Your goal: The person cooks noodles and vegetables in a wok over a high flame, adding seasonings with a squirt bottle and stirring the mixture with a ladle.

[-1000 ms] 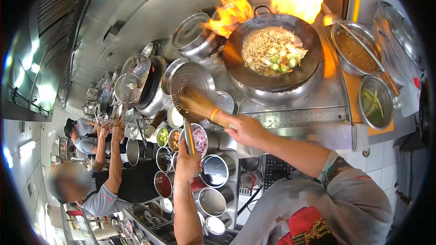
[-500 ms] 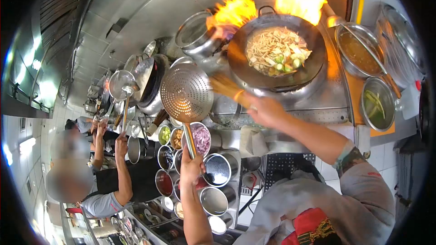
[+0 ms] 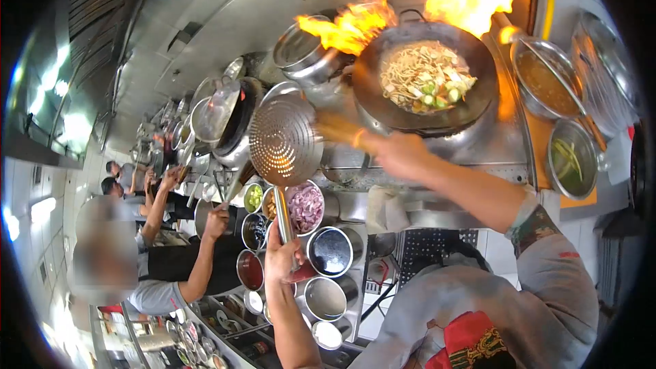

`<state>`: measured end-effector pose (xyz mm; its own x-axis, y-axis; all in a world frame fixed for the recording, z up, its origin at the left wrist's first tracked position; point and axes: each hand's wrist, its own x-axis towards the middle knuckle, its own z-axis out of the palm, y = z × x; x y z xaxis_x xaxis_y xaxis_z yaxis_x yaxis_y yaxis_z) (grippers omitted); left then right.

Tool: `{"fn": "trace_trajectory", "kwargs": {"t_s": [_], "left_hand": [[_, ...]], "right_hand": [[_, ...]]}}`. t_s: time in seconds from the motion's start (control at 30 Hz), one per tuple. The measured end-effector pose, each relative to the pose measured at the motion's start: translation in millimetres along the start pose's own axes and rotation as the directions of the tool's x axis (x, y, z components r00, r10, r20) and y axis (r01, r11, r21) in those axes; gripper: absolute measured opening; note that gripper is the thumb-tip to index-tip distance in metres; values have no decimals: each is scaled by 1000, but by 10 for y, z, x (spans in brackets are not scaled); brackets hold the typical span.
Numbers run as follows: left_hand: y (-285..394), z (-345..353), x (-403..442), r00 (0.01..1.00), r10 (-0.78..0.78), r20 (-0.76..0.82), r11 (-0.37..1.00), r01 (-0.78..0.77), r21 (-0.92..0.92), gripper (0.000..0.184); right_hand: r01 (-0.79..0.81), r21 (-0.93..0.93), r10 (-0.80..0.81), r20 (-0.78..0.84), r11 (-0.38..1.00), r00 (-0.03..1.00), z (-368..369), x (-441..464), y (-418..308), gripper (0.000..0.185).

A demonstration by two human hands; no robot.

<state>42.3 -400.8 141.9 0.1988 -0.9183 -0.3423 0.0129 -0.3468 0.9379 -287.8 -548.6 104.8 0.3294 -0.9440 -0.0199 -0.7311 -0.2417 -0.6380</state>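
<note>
My left hand (image 3: pixel 281 258) is wrapped around the handle of a perforated skimmer (image 3: pixel 283 150), its round bowl held up above the sauce pots. My right hand (image 3: pixel 403 154) grips a bamboo wok brush (image 3: pixel 336 128), smeared by motion, whose bristles reach behind or beside the skimmer's rim; whether they touch I cannot tell. Beyond my right hand a dark wok (image 3: pixel 369 82) sits on the burner, holding noodles (image 3: pixel 420 72) with pale and green vegetable slices. Flames (image 3: pixel 468 3) rise behind the wok.
A pot of brown broth (image 3: pixel 547 82) and a bowl with green strips (image 3: pixel 570 164) stand to the right. Chopped purple onion (image 3: pixel 305 206), dark sauce (image 3: pixel 329 253) and red sauce (image 3: pixel 250 268) are below the skimmer. At left a co-worker's hand (image 3: pixel 216 222) holds a utensil near another wok (image 3: pixel 249 113).
The view has shifted slightly, moving the wok rightward in it. Both my hands keep their grips, with the brush still blurred. The nearest co-worker's hand has moved right in the view.
</note>
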Motion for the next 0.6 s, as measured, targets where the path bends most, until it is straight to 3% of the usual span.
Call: {"fn": "trace_trajectory", "kwargs": {"t_s": [0.03, 0.07, 0.1, 0.13, 0.2, 0.23, 0.27, 0.33, 0.37, 0.47, 0.5, 0.57, 0.6], "left_hand": [[-63, -110, 35, 1000, -3, -29, 1000, 3, 9, 72], [-124, -204, 24, 998, -19, -56, 999, 20, 27, 72], [-151, -258, -15, 994, 24, -109, 975, 1, 224, 73], [-181, -331, -18, 970, 209, -125, 872, -127, 472, 72], [-223, -518, -42, 836, 547, -38, 460, -263, 848, 72], [-151, -552, -53, 838, 540, -70, 379, -169, 910, 72], [-144, -607, 6, 724, 689, 32, 185, -219, 958, 64], [-23, -645, 85, 671, 739, 63, 22, -118, 993, 49], [35, -715, 130, 776, 631, -17, 34, -5, 999, 48], [228, -730, 234, 696, 712, 95, -134, 3, 991, 38], [251, -757, 288, 622, 768, 154, -196, 0, 981, 30], [280, -752, 316, 671, 711, 209, -268, -16, 963, 24], [284, -754, 337, 691, 687, 224, -295, -16, 955, 21]], "right_hand": [[77, -25, -77, -35, 997, 996, -174, -16, 24, 43], [35, -41, -35, -17, 999, 999, -444, -54, -44, 43], [-25, -44, 25, -1, 999, 1000, -628, -126, -82, 43], [106, 26, -99, -191, 994, 977, -672, -205, 46, 49], [54, 65, -40, -190, 996, 981, -1133, -375, -225, 58], [181, 75, -151, -294, 981, 944, -1203, -345, -233, 59], [304, 71, -254, -394, 950, 883, -1274, -305, -225, 59], [490, 57, -439, -365, 870, 821, -1371, -137, -289, 57], [570, 50, -520, -352, 820, 778, -1410, -95, -340, 55], [420, 138, -410, -94, 897, 907, -1203, 16, -504, 58], [351, 83, -350, -25, 933, 936, -1124, 142, -453, 57], [212, -35, -207, 111, 977, 972, -977, 484, -304, 54], [72, -173, -44, 161, 982, 986, -974, 720, -186, 53]]}}
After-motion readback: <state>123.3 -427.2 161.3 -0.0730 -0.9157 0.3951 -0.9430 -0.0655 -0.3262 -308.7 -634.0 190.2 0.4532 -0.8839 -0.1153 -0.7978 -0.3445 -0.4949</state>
